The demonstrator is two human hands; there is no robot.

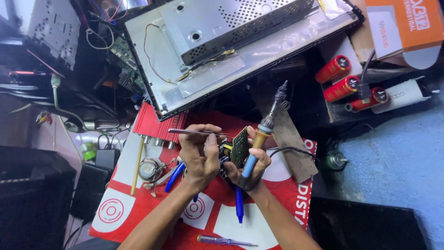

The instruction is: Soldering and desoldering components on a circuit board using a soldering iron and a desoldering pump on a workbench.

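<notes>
Together, the left hand (pixel 200 157) pinched thin metal tweezers (pixel 196 132) while the right hand (pixel 249 169), fingers closed, held a small green circuit board (pixel 240 145) and a blue-handled soldering iron (pixel 264 132), over the red-and-white printed sheet (pixel 138 203) on the table

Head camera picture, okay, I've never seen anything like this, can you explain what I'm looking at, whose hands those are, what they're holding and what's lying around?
This is one picture from a camera worn on a person's head, looking down at their own two bare hands over a cluttered repair bench. The left hand holds thin metal tweezers. The right hand holds a soldering iron with a blue and wooden handle, tip pointing up, and also grips a small green circuit board. Beneath them lies a red and white printed sheet with blue-handled pliers and a purple screwdriver. Behind stands an opened flat metal chassis, and to the right three red cylinders, probably capacitors.
</notes>
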